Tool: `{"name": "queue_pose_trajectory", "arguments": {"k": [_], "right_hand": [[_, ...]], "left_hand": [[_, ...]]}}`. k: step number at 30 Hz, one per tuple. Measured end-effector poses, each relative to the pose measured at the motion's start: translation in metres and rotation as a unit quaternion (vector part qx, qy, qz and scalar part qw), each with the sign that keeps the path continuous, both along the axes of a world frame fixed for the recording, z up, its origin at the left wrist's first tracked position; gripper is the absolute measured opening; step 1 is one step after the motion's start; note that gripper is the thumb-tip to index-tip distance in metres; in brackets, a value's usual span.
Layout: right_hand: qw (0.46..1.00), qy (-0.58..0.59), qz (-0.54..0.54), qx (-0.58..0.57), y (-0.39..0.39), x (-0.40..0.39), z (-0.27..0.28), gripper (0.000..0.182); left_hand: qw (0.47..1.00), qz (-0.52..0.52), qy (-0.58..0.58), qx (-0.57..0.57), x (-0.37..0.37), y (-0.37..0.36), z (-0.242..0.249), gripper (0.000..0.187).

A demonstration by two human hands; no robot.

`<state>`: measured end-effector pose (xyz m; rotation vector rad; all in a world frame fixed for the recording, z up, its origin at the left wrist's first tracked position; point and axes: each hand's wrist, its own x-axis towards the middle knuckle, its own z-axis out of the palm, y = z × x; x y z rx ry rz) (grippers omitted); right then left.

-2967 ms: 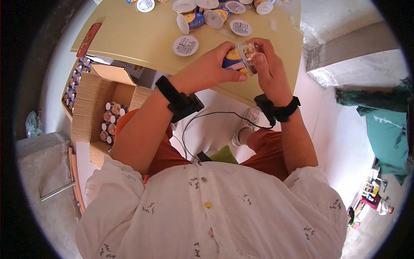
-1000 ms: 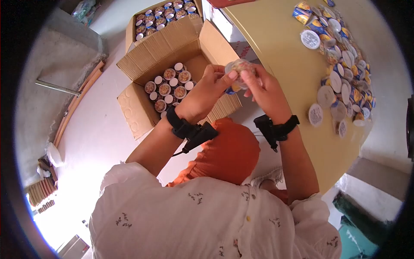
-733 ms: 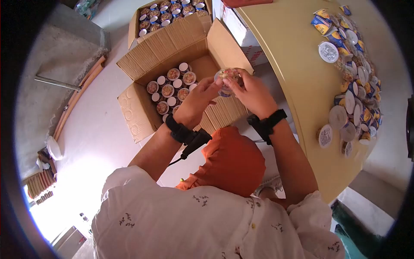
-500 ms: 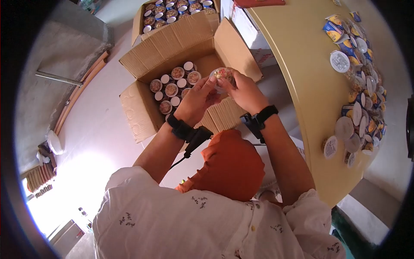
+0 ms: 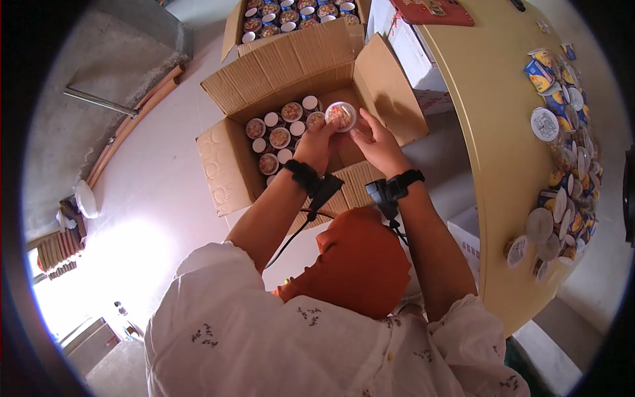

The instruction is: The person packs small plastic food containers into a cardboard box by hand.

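A small round cup [image 5: 340, 116] with a clear lid and pinkish-brown bits inside is held over a cardboard box [image 5: 223, 165]. My left hand [image 5: 313, 149] grips it from the left, thumb near the rim, with its other fingers partly hidden. Just right of the cup, my right hand [image 5: 382, 147] has thumb and fingers apart, fingertips close to the rim. Inside the box, similar cups [image 5: 280, 137] stand in rows on the left side, some showing lids and others white bases. Bare cardboard shows in the box's right part.
Behind stands a second carton [image 5: 231, 30] filled with cups. To my right, a yellowish table [image 5: 456, 59] carries a heap of blue-and-yellow cups [image 5: 569, 172] and a red item [image 5: 433, 12]. A white box [image 5: 411, 56] sits beside the table. Orange cloth [image 5: 364, 264] covers my lap.
The cup now shows its lid facing up, held in my left hand. My right hand has come off it and spread its fingers. The view has shifted slightly.
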<state>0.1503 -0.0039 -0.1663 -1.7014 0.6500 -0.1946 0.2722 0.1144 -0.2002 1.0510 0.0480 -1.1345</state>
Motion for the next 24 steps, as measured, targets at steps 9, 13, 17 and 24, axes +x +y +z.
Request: {"name": "queue_pose_trajectory", "arguments": {"k": [9, 13, 17, 24], "right_hand": [[0.999, -0.024, -0.041, 0.014, -0.012, -0.003, 0.001, 0.052], [0.999, -0.027, -0.040, -0.025, -0.020, -0.022, 0.004, 0.050], [0.998, 0.025, -0.044, -0.023, -0.022, -0.035, 0.014, 0.045], [0.998, 0.052, -0.028, -0.008, -0.018, -0.046, 0.029, 0.043]], "left_hand": [[0.984, 0.134, 0.068, 0.098, 0.025, -0.061, -0.064, 0.028], [0.961, 0.203, 0.104, 0.153, 0.028, -0.082, -0.067, 0.027], [0.952, 0.194, 0.129, 0.201, 0.044, -0.095, -0.095, 0.027], [0.918, 0.277, 0.247, 0.136, 0.079, -0.121, -0.217, 0.028]]}}
